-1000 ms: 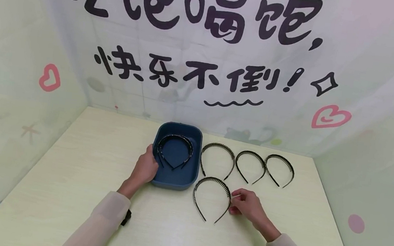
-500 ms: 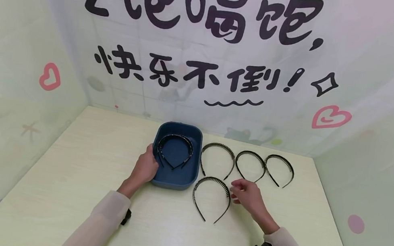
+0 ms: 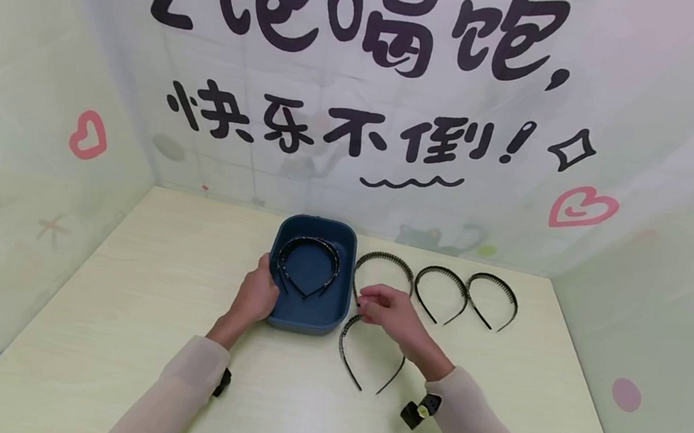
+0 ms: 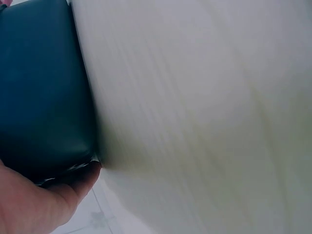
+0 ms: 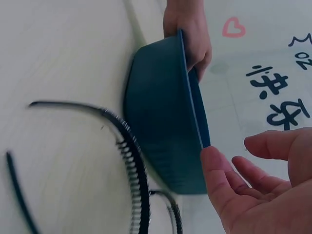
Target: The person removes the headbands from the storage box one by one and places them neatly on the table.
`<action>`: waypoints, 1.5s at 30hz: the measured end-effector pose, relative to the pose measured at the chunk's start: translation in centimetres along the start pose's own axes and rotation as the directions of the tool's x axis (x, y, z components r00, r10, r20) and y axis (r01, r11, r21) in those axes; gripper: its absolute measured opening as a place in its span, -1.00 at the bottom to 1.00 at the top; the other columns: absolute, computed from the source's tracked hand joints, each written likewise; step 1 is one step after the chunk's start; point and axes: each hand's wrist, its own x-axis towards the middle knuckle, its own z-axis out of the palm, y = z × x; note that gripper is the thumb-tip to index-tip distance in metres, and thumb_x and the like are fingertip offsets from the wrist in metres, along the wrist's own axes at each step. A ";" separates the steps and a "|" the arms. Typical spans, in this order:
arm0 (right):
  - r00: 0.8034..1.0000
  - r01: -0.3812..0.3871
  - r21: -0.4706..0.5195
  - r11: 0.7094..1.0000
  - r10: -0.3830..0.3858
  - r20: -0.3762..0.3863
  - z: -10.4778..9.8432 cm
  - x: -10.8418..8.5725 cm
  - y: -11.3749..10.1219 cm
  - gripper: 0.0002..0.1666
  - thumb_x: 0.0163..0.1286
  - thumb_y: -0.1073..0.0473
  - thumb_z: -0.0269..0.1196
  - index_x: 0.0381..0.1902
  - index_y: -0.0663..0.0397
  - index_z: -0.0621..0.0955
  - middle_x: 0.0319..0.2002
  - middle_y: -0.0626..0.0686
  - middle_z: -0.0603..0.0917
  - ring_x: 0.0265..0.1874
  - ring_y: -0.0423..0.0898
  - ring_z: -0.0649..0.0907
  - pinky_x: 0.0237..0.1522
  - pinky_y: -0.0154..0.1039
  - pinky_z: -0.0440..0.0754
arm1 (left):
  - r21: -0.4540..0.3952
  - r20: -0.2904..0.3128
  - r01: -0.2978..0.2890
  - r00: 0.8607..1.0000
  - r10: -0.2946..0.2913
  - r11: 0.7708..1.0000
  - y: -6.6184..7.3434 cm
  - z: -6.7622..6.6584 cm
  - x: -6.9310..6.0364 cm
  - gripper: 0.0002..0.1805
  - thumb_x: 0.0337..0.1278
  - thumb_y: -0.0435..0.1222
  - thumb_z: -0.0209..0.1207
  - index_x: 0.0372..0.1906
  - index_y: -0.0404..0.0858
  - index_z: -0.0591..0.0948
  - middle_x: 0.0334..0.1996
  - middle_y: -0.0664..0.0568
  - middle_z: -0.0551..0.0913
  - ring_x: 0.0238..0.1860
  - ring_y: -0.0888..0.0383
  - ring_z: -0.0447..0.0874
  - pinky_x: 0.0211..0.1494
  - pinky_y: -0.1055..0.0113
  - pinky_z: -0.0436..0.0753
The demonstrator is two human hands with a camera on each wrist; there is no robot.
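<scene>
My left hand (image 3: 256,293) grips the left side of a dark blue rectangular basin (image 3: 305,327); in the right wrist view its fingers (image 5: 201,68) hook over the rim. Overlapping black headbands (image 3: 312,240) lie inside the basin. My right hand (image 3: 396,321) hovers over the table just right of the basin, fingers loosely bent and holding nothing; thumb and forefinger stand apart in the right wrist view. Beneath it lies a toothed black headband (image 3: 342,344), its top partly hidden by the hand. Another toothed headband (image 3: 386,255), behind it, is partly covered too.
Two more toothed black headbands, a middle one (image 3: 462,282) and a right one (image 3: 510,292), lie side by side at the back right of the pale wooden table (image 3: 137,307). Printed cloth walls (image 3: 324,192) enclose the table's back and sides.
My right hand has moved left from beside the front headband's right arm to above its top, close to the basin. The left hand, basin and headbands stay in place.
</scene>
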 end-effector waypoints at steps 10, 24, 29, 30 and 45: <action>0.998 -0.023 -0.066 0.998 0.027 0.056 3.3 2.8 -2.6 -0.46 0.47 0.21 0.14 0.35 0.24 0.43 0.34 0.28 0.44 0.31 0.14 0.47 0.27 0.04 0.44 | 0.002 -0.008 0.005 1.000 -0.005 1.000 0.0 0.1 0.0 -0.36 0.31 -0.46 -0.14 0.47 -0.47 0.05 -0.43 -0.18 0.55 -0.36 -0.04 0.57 -0.25 0.10 0.50; 0.984 -0.173 -0.030 0.984 0.174 0.028 6.8 6.5 -3.0 -0.16 0.44 0.12 0.19 0.53 0.25 0.12 0.54 0.24 0.10 0.51 0.18 0.13 0.44 0.14 0.15 | 0.011 -0.001 0.013 1.000 -0.013 1.000 0.0 -0.2 0.0 -0.32 0.30 -0.46 -0.12 0.49 -0.48 0.01 -0.51 -0.10 0.47 -0.44 0.01 0.52 -0.29 0.14 0.48; 0.981 -0.193 -0.077 0.978 0.191 -0.031 7.5 7.4 -2.7 -0.17 0.44 0.12 0.19 0.53 0.22 0.13 0.53 0.22 0.14 0.48 0.19 0.20 0.41 0.15 0.20 | 0.011 0.004 0.010 1.000 -0.010 1.000 -0.1 0.0 0.1 -0.33 0.30 -0.47 -0.11 0.48 -0.48 0.01 -0.43 -0.18 0.55 -0.39 -0.01 0.56 -0.27 0.13 0.50; 0.979 -0.200 -0.078 0.977 0.198 -0.040 7.6 7.5 -2.6 -0.17 0.44 0.12 0.19 0.53 0.22 0.12 0.52 0.23 0.15 0.48 0.19 0.21 0.41 0.15 0.21 | 0.011 0.004 0.007 1.000 -0.007 1.000 -0.1 0.0 0.1 -0.33 0.30 -0.47 -0.11 0.48 -0.48 0.02 -0.39 -0.22 0.58 -0.38 -0.02 0.57 -0.27 0.12 0.51; 0.973 -0.226 -0.056 0.973 0.222 -0.070 8.0 8.2 -1.9 -0.18 0.46 0.14 0.16 0.54 0.21 0.11 0.53 0.23 0.13 0.49 0.19 0.19 0.41 0.15 0.20 | 0.008 0.001 0.004 1.000 -0.004 1.000 0.1 -0.1 -0.1 -0.31 0.28 -0.47 -0.10 0.49 -0.49 0.01 -0.47 -0.17 0.55 -0.43 0.00 0.55 -0.30 0.14 0.49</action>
